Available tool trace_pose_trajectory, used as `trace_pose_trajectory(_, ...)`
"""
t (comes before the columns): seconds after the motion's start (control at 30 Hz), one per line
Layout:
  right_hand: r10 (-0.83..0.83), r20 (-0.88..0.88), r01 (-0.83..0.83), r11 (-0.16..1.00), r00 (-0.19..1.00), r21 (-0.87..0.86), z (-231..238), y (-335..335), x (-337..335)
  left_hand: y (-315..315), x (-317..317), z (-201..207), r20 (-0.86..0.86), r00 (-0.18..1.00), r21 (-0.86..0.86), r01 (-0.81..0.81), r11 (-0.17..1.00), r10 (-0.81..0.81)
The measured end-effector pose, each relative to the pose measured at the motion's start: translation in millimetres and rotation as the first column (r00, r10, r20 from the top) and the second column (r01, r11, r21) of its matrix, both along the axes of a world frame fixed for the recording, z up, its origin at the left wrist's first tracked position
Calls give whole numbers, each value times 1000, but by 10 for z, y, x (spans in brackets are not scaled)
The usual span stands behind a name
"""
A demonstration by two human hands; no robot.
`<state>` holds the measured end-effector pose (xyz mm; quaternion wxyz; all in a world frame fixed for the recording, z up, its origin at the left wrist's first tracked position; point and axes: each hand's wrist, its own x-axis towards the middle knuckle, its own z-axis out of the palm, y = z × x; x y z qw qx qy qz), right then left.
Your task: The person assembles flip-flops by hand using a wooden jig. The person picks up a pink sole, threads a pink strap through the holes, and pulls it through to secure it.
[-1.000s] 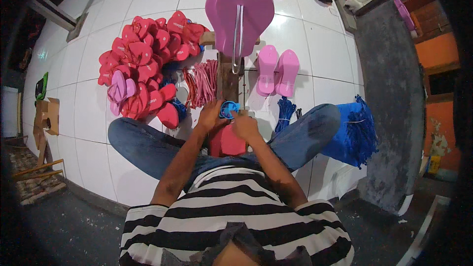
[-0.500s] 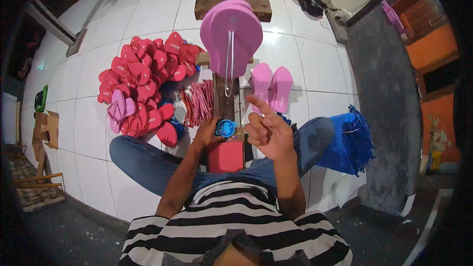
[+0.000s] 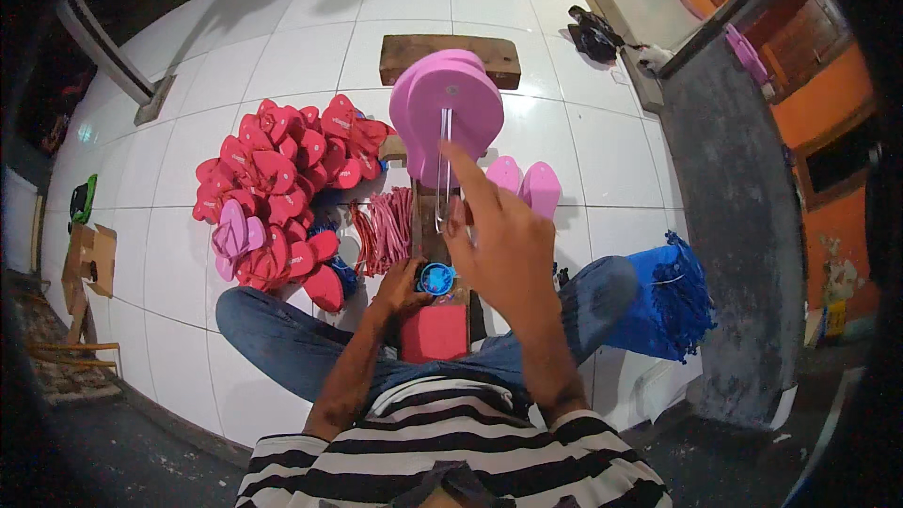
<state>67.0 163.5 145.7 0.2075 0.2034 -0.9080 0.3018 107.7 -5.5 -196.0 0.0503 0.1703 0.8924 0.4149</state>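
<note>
My left hand (image 3: 402, 288) curls around the left side of a small round blue tub (image 3: 437, 279) with little blue pieces inside. My right hand (image 3: 508, 249) reaches forward, index finger stretched out over a thin metal rod (image 3: 444, 165) and thumb beside the rod's lower end. The remaining right fingers are hidden. The rod slants from a hole in the front of a purple-pink flip-flop sole (image 3: 456, 99), the upper one of an overlapping stack. A narrow wooden beam (image 3: 429, 245) runs beneath, with a red pad (image 3: 435, 334) at its near end.
Red flip-flops (image 3: 273, 169) lie heaped on the left, a purple pair (image 3: 237, 233) among them. Pink straps (image 3: 388, 230) sit left of the beam, purple soles (image 3: 539, 190) right of it. A wooden block (image 3: 451, 56) stands behind. Blue straps (image 3: 673, 292) lie beside my right knee.
My right hand has moved forward and left, from short of the rod to the rod itself. My left hand stays at the blue tub. The whole view has shifted slightly.
</note>
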Motion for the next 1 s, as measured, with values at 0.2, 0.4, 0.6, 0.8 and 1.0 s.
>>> trace_pose_trajectory(0.2,27,23,-27,999,999,-18,-21,20,207,-24,-15,-86,52,999,117,-21,993,15)
trace_pose_trajectory(0.4,-147,69,137,982,987,127,10,-75,-17,26,-51,112,63,998,2,32,999,-32)
trace_pose_trajectory(0.6,-112,161,100,992,981,82,39,-72,307,-113,49,-312,132,991,345,-72,936,28)
trace_pose_trajectory(0.8,-126,1,126,990,992,65,-116,-96,-27,-155,-80,34,28,991,-200,-123,972,131)
trace_pose_trajectory(1.0,-9,30,16,974,1000,-228,-295,-124,50,-246,-95,-97,-93,915,-62,-399,915,392)
